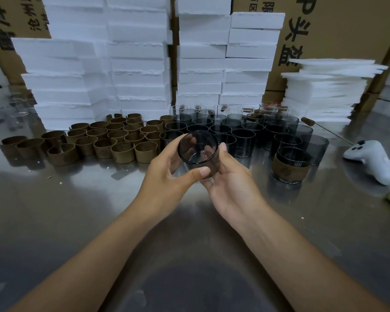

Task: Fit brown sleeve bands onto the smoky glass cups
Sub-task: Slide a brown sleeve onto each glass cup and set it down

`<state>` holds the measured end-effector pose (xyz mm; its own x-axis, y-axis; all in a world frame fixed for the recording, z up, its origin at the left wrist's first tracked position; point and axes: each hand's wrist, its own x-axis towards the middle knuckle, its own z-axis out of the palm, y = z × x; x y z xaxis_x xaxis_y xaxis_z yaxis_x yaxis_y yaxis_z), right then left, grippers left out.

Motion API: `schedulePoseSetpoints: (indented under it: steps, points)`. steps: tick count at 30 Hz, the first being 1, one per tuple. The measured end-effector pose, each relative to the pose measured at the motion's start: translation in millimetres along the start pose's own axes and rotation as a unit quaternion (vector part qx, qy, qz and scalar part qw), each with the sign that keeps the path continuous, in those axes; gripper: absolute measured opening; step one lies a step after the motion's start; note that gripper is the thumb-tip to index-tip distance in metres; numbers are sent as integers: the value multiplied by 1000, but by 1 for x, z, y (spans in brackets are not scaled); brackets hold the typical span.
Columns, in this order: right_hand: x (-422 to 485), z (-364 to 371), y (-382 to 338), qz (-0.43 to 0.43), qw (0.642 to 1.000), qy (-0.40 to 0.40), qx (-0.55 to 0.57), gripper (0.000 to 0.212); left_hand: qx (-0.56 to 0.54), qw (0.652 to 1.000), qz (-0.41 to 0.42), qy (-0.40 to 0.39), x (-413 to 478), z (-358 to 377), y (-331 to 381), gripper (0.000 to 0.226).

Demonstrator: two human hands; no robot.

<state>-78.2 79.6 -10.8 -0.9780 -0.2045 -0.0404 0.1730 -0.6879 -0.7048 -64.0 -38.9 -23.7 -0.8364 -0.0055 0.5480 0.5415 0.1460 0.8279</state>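
— Hands, status?
— L hand [171,170] & R hand [230,179] both on one cup [197,152], held above the surface [77,221], mouth tilted toward cam. L grip: thumb across near wall, fingers curled round far side. R grip: thumb by rim, fingers under base.
— Band?
— Brown band [214,168] round the cup's lower part, beside L thumb. Seating: can't tell.
— Stock?
— Rows of loose bands [95,140] standing left-centre. Just right of them, bare cups [234,131], packed tight. One banded cup [289,164] front right, near that group. White controller [372,161] far right. Foam stacks [122,64] at back.
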Motion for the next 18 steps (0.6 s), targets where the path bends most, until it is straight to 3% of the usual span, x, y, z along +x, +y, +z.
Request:
schedulePoseSetpoints:
  steps: [5, 18]
  points:
    - [0, 2, -2, 41, 999, -33, -7, 47, -17, 1000, -7, 6, -1, 0, -1, 50]
    - [5, -3, 5, 103, 987, -102, -65, 69, -10, 1000, 4, 17, -2, 2, 3, 51]
